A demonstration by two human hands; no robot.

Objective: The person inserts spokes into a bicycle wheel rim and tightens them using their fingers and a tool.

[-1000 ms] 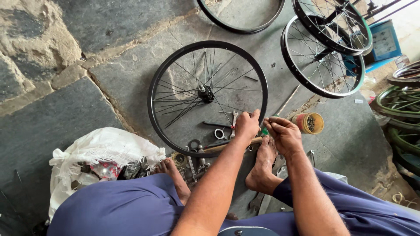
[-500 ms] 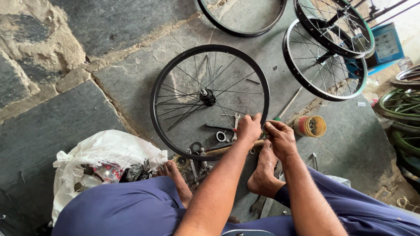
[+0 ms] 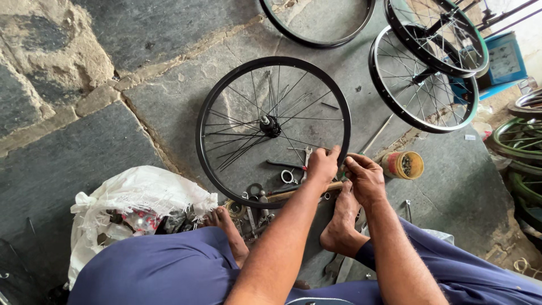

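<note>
Fig.: view from the head camera, looking down on wheel work on a stone floor [image 3: 68, 164]. We sit with bare feet out in front; the black wheel [image 3: 273, 125] lies flat on the slabs, hub [image 3: 270, 125] up, its near rim at our toes. Both hands meet at that near right part of the rim: the left hand [image 3: 323, 166] is curled narrow, fingers pinched at the rim edge, and the right hand [image 3: 366, 179] is closed beside it, approx. touching, round something small. What that is, we cannot tell; a bit of green shows between the hands, too small to name. A wooden stick [image 3: 299, 192] lies across under the wrists, w/ wrenches [image 3: 302, 161] and rings scattered inside the rim. A yellow tin of small parts [image 3: 403, 165] stands just right of the right hand; a white bag [image 3: 132, 197] sits by the left knee. More wheels [image 3: 423, 85] lean or lie beyond. To do this step well, in our judgement: keep the wheel flat and steadied by the feet, let the left hand fix the spot at the rim while the right does the fine turning, work w/ small even moves, and keep the tin in reach so neither hand has to leave the rim. Loose tools inside the rim could snag spokes, so we would keep them away from the hands.
</note>
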